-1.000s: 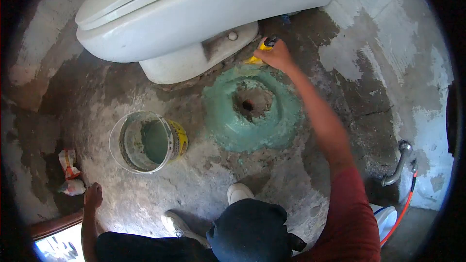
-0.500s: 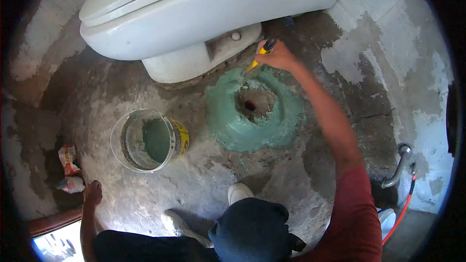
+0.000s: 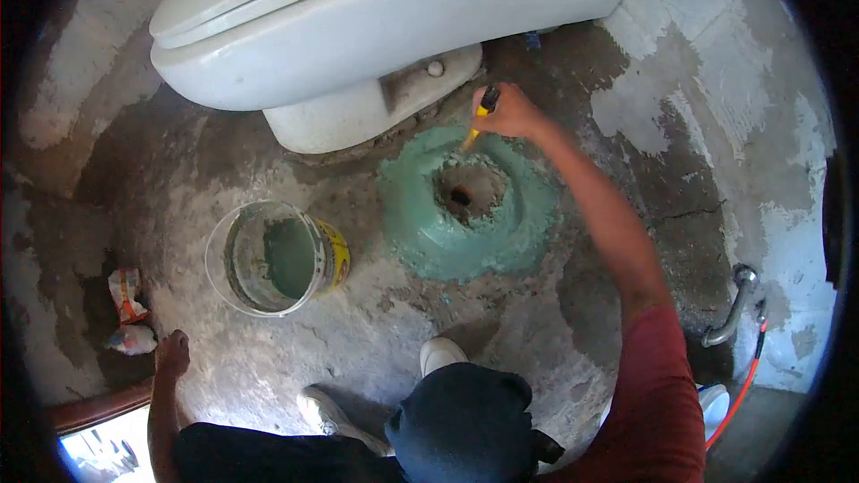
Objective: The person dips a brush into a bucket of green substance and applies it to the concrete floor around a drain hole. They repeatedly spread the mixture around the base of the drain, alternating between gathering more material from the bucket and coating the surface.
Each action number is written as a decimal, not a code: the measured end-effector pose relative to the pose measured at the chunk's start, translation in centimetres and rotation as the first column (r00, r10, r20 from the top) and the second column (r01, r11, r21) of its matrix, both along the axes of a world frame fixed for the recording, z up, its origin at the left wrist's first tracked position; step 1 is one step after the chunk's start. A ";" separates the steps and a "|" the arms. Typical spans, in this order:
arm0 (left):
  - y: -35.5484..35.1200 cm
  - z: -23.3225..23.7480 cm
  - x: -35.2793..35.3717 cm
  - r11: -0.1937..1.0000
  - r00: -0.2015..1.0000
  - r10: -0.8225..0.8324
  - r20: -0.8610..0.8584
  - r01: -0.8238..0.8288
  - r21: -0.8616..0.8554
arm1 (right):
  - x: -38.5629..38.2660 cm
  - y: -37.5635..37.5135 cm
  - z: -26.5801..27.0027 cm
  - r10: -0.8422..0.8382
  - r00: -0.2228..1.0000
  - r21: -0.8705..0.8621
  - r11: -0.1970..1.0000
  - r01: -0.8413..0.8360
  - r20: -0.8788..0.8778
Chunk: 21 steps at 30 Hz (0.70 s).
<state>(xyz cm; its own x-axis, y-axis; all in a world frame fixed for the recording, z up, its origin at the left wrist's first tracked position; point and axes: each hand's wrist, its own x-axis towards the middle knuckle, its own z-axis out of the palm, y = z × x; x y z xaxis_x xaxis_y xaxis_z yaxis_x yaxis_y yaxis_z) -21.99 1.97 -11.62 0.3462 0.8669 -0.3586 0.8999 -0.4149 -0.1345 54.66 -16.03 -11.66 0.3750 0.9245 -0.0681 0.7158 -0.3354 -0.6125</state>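
Observation:
My right hand (image 3: 514, 114) grips a paintbrush (image 3: 481, 116) with a yellow and black handle. The brush's tip points down onto the green-coated ring (image 3: 420, 237) on the floor, at the far edge of its rough central opening. A dark drain hole (image 3: 461, 196) shows inside that opening. To the left stands a clear-walled bucket (image 3: 335, 255) with a yellow label, holding green paint-like liquid (image 3: 291, 259). Far off at the lower left, my left hand (image 3: 173, 353) hangs with its fingers curled in, nothing visible in it, near a crumpled bag (image 3: 132, 340).
A white toilet (image 3: 295, 63) stands close behind the ring. An orange and white packet (image 3: 127, 295) lies at the left wall. On the right are a metal pipe (image 3: 741, 304) and a red hose (image 3: 744, 394). My shoes (image 3: 442, 354) are below the ring.
My right hand has shifted slightly toward me, and the brush tip has moved right and nearer to the opening's edge, with the handle now more upright. My left hand has barely moved.

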 end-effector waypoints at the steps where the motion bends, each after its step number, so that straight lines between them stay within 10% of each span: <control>1: 0.0 0.0 0.0 0.999 0.999 0.037 -0.012 -0.037 -0.024 | 0.0 0.0 0.1 -0.033 0.999 0.025 0.999 0.034 -0.023; 5: 1.8 -2.8 -4.9 0.966 0.968 -0.250 0.002 0.249 0.063 | -0.4 0.2 0.0 -0.025 1.000 -0.029 0.999 0.025 -0.013; 10: -0.5 1.0 0.4 0.999 1.000 0.016 0.015 -0.016 -0.029 | 0.3 0.8 0.5 -0.266 0.922 0.044 0.963 0.265 0.280; 18: 0.9 -1.4 -3.0 0.998 0.997 -0.059 0.044 0.059 -0.007 | -0.1 4.4 -5.3 -0.118 0.993 0.233 0.965 0.121 -0.029; 20: 3.2 -5.0 -8.9 0.960 0.953 0.261 0.152 -0.240 -0.143 | 1.4 4.5 -8.2 -0.201 0.980 0.204 0.959 0.195 0.008; 21: 2.0 -2.8 -5.6 0.981 0.985 0.166 0.038 -0.161 -0.111 | 2.5 4.1 -9.5 -0.294 0.953 0.201 0.940 0.275 0.071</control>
